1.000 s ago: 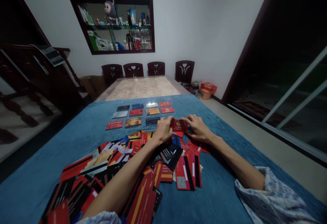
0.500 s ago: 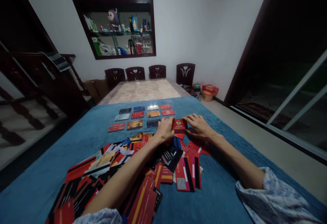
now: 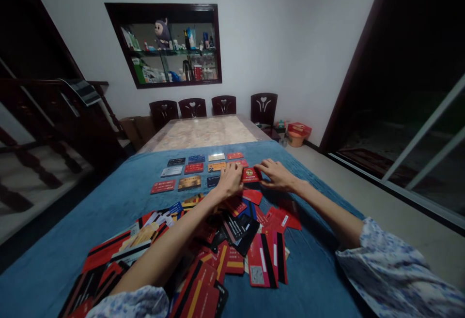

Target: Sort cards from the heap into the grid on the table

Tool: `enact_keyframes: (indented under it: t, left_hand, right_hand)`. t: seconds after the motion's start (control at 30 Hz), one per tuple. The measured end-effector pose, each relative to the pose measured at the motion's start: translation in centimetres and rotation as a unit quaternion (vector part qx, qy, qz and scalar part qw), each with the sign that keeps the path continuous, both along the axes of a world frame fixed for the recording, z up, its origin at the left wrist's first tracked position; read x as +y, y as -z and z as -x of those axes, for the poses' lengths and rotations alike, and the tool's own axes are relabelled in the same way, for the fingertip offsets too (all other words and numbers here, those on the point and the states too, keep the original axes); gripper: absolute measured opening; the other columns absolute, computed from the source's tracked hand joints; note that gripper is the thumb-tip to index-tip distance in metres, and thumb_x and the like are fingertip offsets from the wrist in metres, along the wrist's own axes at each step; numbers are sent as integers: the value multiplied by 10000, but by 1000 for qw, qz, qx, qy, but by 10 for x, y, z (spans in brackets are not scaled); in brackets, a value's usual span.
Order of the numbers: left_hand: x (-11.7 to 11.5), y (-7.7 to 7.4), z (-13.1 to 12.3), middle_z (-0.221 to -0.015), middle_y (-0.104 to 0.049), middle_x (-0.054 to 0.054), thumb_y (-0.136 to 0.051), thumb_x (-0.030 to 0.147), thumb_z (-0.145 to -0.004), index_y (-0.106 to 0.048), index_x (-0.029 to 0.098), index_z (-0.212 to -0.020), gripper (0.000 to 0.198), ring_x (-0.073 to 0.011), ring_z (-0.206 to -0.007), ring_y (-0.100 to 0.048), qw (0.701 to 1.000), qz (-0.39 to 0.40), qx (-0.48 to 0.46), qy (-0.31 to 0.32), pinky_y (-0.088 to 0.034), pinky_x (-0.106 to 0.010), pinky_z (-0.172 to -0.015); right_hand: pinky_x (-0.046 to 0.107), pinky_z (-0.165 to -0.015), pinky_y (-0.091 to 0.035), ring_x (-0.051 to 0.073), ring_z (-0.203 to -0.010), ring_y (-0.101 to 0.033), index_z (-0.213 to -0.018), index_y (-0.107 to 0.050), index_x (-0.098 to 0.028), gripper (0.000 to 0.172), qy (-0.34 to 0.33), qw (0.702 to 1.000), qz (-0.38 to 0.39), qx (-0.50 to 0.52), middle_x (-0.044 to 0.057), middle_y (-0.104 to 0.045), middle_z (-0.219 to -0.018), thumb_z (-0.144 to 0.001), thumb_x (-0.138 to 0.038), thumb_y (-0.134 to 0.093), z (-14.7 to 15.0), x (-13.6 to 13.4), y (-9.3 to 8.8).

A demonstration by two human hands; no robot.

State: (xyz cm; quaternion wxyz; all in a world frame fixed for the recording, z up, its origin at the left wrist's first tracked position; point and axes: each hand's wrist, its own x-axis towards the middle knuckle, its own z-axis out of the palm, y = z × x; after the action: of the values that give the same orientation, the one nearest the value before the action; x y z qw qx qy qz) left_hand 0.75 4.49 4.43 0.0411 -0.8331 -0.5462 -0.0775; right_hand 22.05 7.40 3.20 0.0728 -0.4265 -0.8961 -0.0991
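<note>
A red card (image 3: 250, 175) with a gold emblem lies between my hands, close to the right end of the nearest row of cards. My left hand (image 3: 231, 180) pinches its left edge with bent fingers. At its right edge are the curled fingers and thumb of my right hand (image 3: 279, 175). Left of them the rows hold a dark blue card (image 3: 212, 182), a gold card (image 3: 189, 183) and a red card (image 3: 163, 186). Beneath my left forearm spreads a loose heap of mixed cards, with a black card (image 3: 247, 233) and a pink-red card (image 3: 260, 255) on its right side.
A blue cloth (image 3: 312, 265) covers the near part of the table; the marble-patterned tabletop (image 3: 207, 130) shows beyond it. Several dark chairs (image 3: 263, 107) stand at the far end. Farther rows include a white card (image 3: 217, 157) and an orange card (image 3: 217, 167).
The red card and both hands have shifted slightly left, away from the heap toward the row. More of the orange-red card below them now shows. The view has tilted a little.
</note>
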Motion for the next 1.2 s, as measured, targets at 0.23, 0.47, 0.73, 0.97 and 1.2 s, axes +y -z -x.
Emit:
enact_keyframes:
  t: [0.23, 0.47, 0.73, 0.97, 1.2]
  left_hand:
    - [24, 2, 8, -1292, -501, -139, -572, 211, -791, -500, 194, -1203, 418, -322, -1222, -410, 1000, 5, 6, -10, -414, -493, -966]
    - [46, -6, 10, -1307, -519, -161, -587, 187, -774, -553, 166, -1158, 386, -344, -1269, -390, 999, 20, 16, -34, -391, -520, -991]
    - [66, -12, 10, -1324, -537, -182, -535, 160, -799, -564, 128, -1187, 391, -341, -1254, -411, 997, 30, 52, -53, -403, -524, -983]
    - [86, -2, 10, -1311, -570, -175, -527, 160, -802, -592, 137, -1163, 368, -347, -1265, -415, 996, 44, 47, -55, -391, -540, -992]
    - [105, 6, 10, -1257, -623, -162, -567, 138, -776, -623, 164, -1132, 361, -355, -1278, -435, 993, 77, 50, -69, -389, -544, -1012]
  right_hand:
    - [372, -834, -401, 288, -1134, -470, -1370, -470, -187, 573, 23, 999, 36, -20, 155, -539, -1234, -838, -345, -612, 17, 20, -8]
    - [412, -879, -438, 307, -1182, -462, -1384, -472, -228, 573, 52, 995, 73, -40, 159, -533, -1278, -840, -317, -629, 32, 49, -16]
    - [515, -915, -449, 341, -1216, -459, -1405, -461, -261, 604, 74, 992, 90, -53, 165, -538, -1295, -832, -348, -628, 44, 76, -19]
    - [552, -915, -457, 354, -1231, -473, -1341, -530, -267, 538, 90, 987, 120, -63, 160, -564, -1295, -813, -329, -616, 51, 91, -19]
    - [505, -915, -476, 355, -1230, -507, -1350, -536, -280, 579, 101, 981, 148, -76, 152, -587, -1313, -783, -332, -646, 57, 102, -18]
